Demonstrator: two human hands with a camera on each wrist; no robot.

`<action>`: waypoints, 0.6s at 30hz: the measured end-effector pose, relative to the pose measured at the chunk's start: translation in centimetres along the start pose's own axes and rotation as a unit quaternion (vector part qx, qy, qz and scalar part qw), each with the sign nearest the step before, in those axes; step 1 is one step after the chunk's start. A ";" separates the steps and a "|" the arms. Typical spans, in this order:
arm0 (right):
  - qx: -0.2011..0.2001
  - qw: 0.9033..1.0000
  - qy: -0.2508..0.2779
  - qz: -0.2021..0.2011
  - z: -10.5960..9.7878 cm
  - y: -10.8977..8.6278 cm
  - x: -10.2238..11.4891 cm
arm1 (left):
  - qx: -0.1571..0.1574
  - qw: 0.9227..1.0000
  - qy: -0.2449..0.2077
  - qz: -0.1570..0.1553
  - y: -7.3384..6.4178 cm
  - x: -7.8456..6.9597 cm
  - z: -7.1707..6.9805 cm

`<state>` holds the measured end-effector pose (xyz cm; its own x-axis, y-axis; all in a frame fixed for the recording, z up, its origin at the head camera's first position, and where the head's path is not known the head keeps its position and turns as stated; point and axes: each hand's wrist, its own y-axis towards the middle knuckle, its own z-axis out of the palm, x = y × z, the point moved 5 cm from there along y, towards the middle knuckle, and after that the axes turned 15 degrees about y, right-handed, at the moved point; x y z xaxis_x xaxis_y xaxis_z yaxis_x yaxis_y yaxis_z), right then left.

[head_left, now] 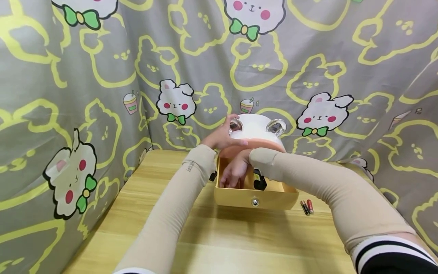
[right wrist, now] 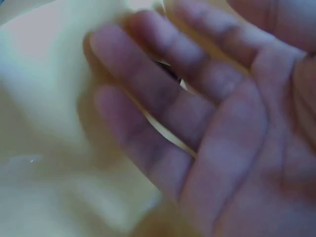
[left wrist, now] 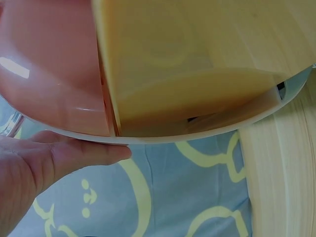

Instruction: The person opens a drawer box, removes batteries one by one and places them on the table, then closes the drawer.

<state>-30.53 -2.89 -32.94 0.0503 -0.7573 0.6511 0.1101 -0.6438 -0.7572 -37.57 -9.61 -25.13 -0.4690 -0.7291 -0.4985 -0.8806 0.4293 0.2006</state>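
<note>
Gripping the side of the white top (head_left: 256,127) with the left hand (head_left: 220,137), close to a silver ring (head_left: 240,123), and reaching down with a loosely extended, unclenched right hand (head_left: 237,170) into the yellow box (head_left: 236,197) standing on the counter (head_left: 161,198). Working near two batteries (head_left: 307,207) lying on the counter, just beside the box's right end.

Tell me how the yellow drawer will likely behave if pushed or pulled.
The yellow drawer looks stiff, since its walls hold straight edges. Its shiny round knob may feel slippery. Pushing it could jostle the right hand, which reaches inside.
</note>
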 end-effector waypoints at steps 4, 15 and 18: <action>-0.078 0.995 -0.053 0.023 -1.1 -0.2 -0.5 | 0.002 1.000 0.001 -0.008 0.0 0.0 -0.1; -0.129 0.984 -0.111 0.049 -1.6 -0.2 -1.3 | 0.008 1.000 -0.002 -0.013 0.1 0.0 -0.1; -0.131 0.984 -0.112 0.052 -1.5 -0.2 -1.6 | 0.009 1.000 -0.003 -0.014 0.1 -0.2 0.0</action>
<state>-32.17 -1.71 -33.94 0.2693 -0.7957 0.5425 -0.1662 -0.5933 -0.7876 -37.54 -9.46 -25.07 -0.4444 -0.7371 -0.5091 -0.8916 0.4190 0.1716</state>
